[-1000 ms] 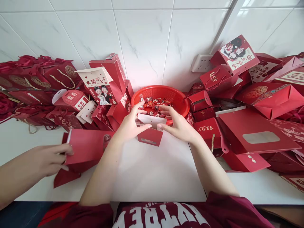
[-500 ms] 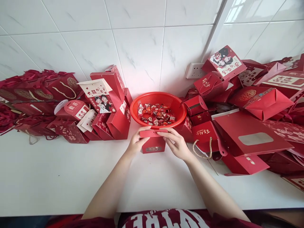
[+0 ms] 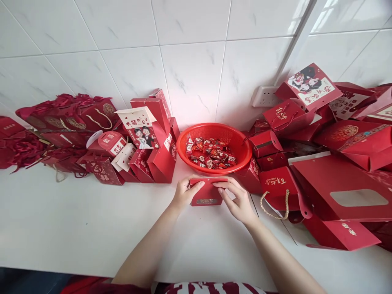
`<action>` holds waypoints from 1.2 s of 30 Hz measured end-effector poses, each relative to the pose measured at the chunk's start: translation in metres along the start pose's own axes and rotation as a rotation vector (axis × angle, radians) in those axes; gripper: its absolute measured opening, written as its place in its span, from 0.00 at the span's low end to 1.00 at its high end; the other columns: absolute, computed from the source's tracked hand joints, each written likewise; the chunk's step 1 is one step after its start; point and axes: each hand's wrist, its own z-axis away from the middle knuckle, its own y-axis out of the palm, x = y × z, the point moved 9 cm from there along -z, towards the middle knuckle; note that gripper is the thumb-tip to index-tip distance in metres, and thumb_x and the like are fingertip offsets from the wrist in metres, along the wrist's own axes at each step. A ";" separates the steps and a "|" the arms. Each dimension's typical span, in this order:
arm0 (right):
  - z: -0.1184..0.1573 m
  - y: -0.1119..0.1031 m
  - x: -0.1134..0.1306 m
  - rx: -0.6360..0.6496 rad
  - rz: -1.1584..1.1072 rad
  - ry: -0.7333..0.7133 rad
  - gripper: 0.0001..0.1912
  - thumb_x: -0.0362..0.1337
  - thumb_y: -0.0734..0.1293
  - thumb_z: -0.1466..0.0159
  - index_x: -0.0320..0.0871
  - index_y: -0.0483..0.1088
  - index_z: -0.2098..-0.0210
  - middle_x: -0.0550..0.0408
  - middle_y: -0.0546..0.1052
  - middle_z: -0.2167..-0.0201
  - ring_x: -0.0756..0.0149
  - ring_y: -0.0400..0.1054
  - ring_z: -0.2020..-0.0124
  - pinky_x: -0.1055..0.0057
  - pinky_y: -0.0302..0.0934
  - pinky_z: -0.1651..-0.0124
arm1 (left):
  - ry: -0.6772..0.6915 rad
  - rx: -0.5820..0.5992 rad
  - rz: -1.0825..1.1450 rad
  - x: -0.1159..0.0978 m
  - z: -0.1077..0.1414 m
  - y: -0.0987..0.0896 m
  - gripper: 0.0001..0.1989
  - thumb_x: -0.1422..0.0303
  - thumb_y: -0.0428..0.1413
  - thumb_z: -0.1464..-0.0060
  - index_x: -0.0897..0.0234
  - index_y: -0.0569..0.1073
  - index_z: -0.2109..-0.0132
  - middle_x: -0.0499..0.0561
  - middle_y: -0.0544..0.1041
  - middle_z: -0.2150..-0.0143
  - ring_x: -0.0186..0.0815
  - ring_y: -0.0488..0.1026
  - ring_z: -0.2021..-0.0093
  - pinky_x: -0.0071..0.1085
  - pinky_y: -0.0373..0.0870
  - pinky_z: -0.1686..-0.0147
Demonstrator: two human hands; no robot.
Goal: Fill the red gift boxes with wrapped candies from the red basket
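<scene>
A small red gift box [image 3: 206, 194] with a windowed front stands on the white table before me. My left hand [image 3: 183, 192] pinches the box's top flap at its left end, thumb on the near side. At the right end, my right hand [image 3: 235, 200] has its fingers closed on the same top edge. Just behind the box is a red plastic basket [image 3: 183, 157], holding many red-wrapped candies [image 3: 211, 153]. The fingers behind the flap are partly hidden.
Red gift boxes [image 3: 162, 165] and ribboned gift bags [image 3: 70, 116] stand to the left. On the right lies a tall heap of red boxes [image 3: 339, 183], some with rope handles. A wall socket [image 3: 263, 96] sits on the tiled wall behind.
The view has shifted, so everything sits further right and slightly lower. Both hands stay on the box; its top flap now leans more upright, and my left thumb lies higher on it.
</scene>
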 end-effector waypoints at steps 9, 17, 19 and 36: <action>0.012 0.012 0.008 0.116 0.169 -0.126 0.20 0.31 0.62 0.31 0.50 0.64 0.42 0.44 0.64 0.38 0.54 0.65 0.42 0.53 0.66 0.44 | 0.113 -0.379 -0.534 -0.073 0.053 -0.088 0.08 0.63 0.60 0.44 0.62 0.79 0.64 0.50 0.80 0.66 0.37 0.75 0.65 0.30 0.70 0.60; 0.016 0.011 0.000 0.102 0.210 -0.112 0.16 0.30 0.62 0.31 0.49 0.66 0.45 0.48 0.69 0.43 0.60 0.71 0.51 0.62 0.70 0.54 | -0.058 -1.348 -0.915 -0.048 0.167 -0.225 0.18 0.56 0.60 0.46 0.67 0.80 0.57 0.54 0.78 0.68 0.39 0.72 0.69 0.32 0.70 0.66; 0.017 0.017 0.001 0.151 0.258 -0.127 0.16 0.30 0.61 0.31 0.49 0.65 0.45 0.48 0.70 0.44 0.60 0.71 0.50 0.62 0.70 0.54 | -0.118 -1.339 -0.922 -0.025 0.159 -0.241 0.17 0.57 0.59 0.46 0.67 0.79 0.57 0.55 0.78 0.67 0.40 0.72 0.69 0.34 0.70 0.65; 0.005 0.000 0.023 0.151 0.421 -0.296 0.11 0.28 0.61 0.31 0.45 0.68 0.51 0.50 0.78 0.55 0.61 0.73 0.57 0.62 0.66 0.57 | 0.618 -1.196 -1.210 -0.080 0.135 -0.201 0.47 0.65 0.66 0.62 0.66 0.61 0.34 0.63 0.60 0.33 0.63 0.59 0.36 0.62 0.56 0.38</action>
